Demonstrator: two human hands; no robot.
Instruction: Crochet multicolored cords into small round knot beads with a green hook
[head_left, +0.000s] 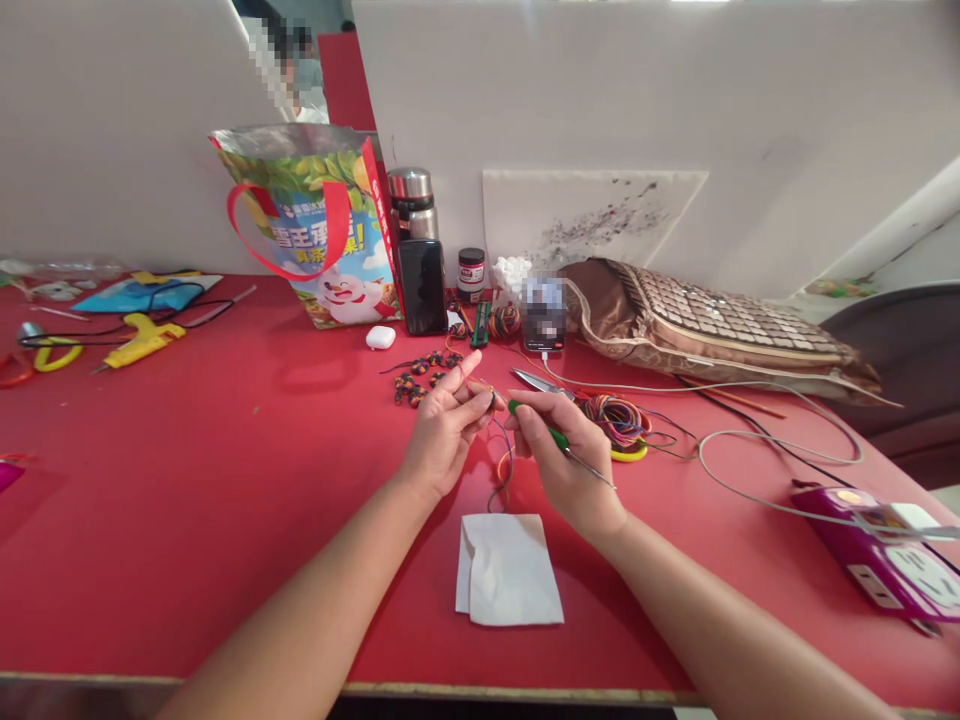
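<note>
My left hand (450, 425) pinches a small dark piece of yarn work (493, 402) between thumb and fingers, its index finger stretched up with yarn running by it. In my right hand (574, 460) is a green-handled crochet hook (559, 438); its thin metal shaft points down to the right, and the green end lies close to the left fingertips. Multicoloured yarn (504, 470) hangs below the hands to a folded white tissue (514, 570). Just behind the left hand lie several small dark multicoloured yarn pieces (418, 380). Scissors (628, 453) with yellow handles lie under a yarn bundle (619, 418).
Along the back stand a printed bag (330, 240), a steel flask (412, 205), a black phone (424, 287), a jar (471, 273) and a lit phone (544, 315). A sequined bag (720, 320) lies right, a purple power strip (885, 555) nearer. A yellow glue gun (142, 340) lies left.
</note>
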